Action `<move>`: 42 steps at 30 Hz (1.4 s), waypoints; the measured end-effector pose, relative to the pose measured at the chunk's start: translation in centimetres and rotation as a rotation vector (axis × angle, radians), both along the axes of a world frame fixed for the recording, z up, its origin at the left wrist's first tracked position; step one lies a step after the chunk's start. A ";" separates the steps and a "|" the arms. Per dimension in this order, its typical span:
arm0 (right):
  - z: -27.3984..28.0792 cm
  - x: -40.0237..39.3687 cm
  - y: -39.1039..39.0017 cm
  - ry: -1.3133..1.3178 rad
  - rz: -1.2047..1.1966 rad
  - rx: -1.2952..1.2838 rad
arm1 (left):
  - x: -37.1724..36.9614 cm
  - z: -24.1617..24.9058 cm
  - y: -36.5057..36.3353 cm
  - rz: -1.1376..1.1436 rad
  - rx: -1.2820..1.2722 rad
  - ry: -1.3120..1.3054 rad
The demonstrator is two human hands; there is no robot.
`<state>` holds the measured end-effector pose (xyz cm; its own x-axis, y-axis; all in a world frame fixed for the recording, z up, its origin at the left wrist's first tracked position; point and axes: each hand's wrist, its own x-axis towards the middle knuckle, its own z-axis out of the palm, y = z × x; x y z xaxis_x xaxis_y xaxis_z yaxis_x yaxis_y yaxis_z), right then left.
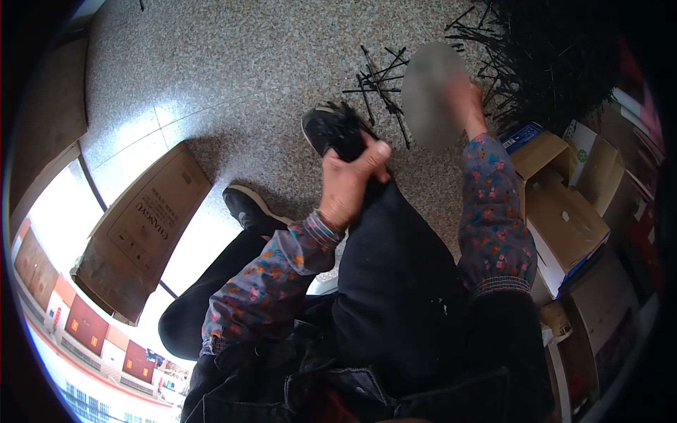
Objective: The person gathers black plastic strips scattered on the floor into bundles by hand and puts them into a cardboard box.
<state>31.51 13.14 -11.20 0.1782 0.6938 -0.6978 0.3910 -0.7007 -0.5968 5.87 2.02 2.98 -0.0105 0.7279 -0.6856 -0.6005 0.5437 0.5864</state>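
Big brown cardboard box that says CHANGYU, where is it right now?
In the head view, the brown cardboard box is on the person's left, just left of the lower black shoe with a pale sole.

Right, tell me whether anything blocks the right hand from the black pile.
Nothing visible blocks the right hand from the black pile; only loose strips stick out at its near edge. A blurred patch hides the fingers.

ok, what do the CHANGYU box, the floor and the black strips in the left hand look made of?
CHANGYU box: matte brown cardboard, going by the printed panel and worn edge.
Floor: polished speckled stone or terrazzo-look tile; fine flecks, glare, thin joint lines.
Black strips in the left hand: possibly plastic or rubber, thin and dark; finish unclear.
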 end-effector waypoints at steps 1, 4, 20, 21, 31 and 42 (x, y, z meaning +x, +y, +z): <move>0.1 -0.2 -0.3 0.054 -0.059 0.007 | 0.3 0.1 -0.5 -0.060 -0.029 0.004; 0.2 -0.9 -1.0 0.165 -0.182 0.023 | 0.1 0.0 -0.4 -0.103 -0.055 0.037; -0.9 -2.7 -2.5 -0.550 0.647 0.757 | -0.5 -2.3 -1.8 0.019 -0.116 -0.025; -0.8 -2.6 -2.3 -0.579 0.683 0.703 | -1.5 -2.2 -1.5 0.003 -0.108 -0.002; 0.3 -1.7 3.5 -0.634 0.648 0.666 | -13.3 4.4 -2.9 0.031 -0.260 0.238; -1.3 0.5 3.2 -0.570 0.864 0.258 | -21.6 17.3 -8.9 -0.070 -0.290 0.490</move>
<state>31.98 16.29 -12.50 -0.1910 0.8559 -0.4806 0.9633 0.0692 -0.2595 -15.76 -6.90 20.25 -0.3359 0.5208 -0.7848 -0.2532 0.7526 0.6078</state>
